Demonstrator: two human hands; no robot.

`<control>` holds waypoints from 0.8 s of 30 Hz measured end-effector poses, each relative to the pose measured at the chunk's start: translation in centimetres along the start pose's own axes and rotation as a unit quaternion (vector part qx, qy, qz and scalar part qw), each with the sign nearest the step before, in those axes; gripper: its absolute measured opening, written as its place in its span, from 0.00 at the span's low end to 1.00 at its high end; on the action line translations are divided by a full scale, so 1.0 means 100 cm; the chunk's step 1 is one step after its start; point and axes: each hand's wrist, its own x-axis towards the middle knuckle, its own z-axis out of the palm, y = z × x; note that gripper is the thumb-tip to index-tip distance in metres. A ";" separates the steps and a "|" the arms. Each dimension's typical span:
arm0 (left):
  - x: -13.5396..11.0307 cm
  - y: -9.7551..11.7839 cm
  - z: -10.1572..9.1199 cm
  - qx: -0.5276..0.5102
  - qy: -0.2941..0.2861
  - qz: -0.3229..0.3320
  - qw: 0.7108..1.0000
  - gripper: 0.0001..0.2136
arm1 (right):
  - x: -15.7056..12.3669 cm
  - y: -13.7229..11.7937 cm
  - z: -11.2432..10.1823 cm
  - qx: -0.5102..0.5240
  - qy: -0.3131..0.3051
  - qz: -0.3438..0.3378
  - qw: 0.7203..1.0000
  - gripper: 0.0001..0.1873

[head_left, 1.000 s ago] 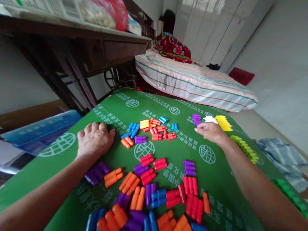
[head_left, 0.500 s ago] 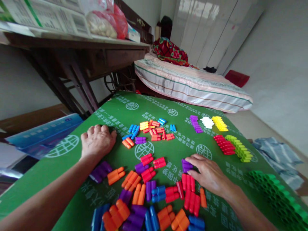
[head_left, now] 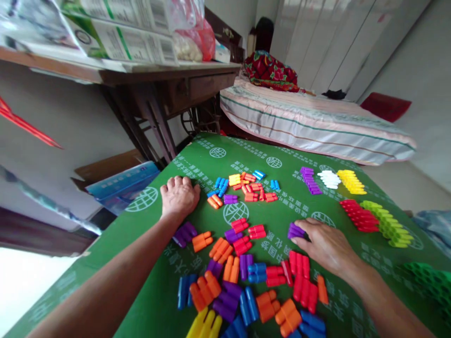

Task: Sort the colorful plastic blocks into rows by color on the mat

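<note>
The right fingertips [head_left: 299,233] close on a purple piece [head_left: 295,230], thumb below and fingers above it, with the piece resting on the green mat [head_left: 197,159]. The right hand [head_left: 326,244] lies palm down, its wrist and forearm running toward the lower right corner. Just below this hand sit red pieces [head_left: 299,264] and an orange piece [head_left: 322,289]. The left fingers [head_left: 178,181] are together and flat, clamped on nothing; the left hand [head_left: 179,197] presses palm down on the mat near its left edge. Just right of that hand lies a small cluster of blue, yellow, orange and red pieces [head_left: 246,188] (one purple piece among them). Between the two forearms a loose pile [head_left: 239,281] of purple, orange, blue, red and yellow pieces spreads toward the near edge. Well apart, at the far right of the mat, pieces stand in sorted rows: a purple row [head_left: 310,180], a white row [head_left: 329,179], a yellow row [head_left: 350,181], a red row [head_left: 359,215] and a light green row [head_left: 385,223] touching it. A dark green row [head_left: 431,281] runs along the right edge. Beyond the mat are a dark table [head_left: 169,82] at the left and a bed [head_left: 310,122] behind.
</note>
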 end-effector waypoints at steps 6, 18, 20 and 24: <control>-0.001 -0.001 0.002 -0.008 0.000 0.000 1.000 0.24 | 0.038 -0.056 -0.030 0.034 0.069 -0.112 0.991 0.17; -0.004 -0.002 0.003 -0.006 0.002 -0.002 1.000 0.23 | 0.108 -0.160 -0.026 0.014 0.037 -0.134 0.990 0.16; -0.003 -0.002 0.003 -0.003 0.000 -0.002 1.000 0.23 | 0.107 -0.160 -0.024 0.020 0.046 -0.128 0.991 0.15; -0.003 -0.003 -0.002 -0.002 0.001 0.004 1.000 0.23 | 0.098 -0.152 -0.026 0.063 0.069 -0.128 0.987 0.13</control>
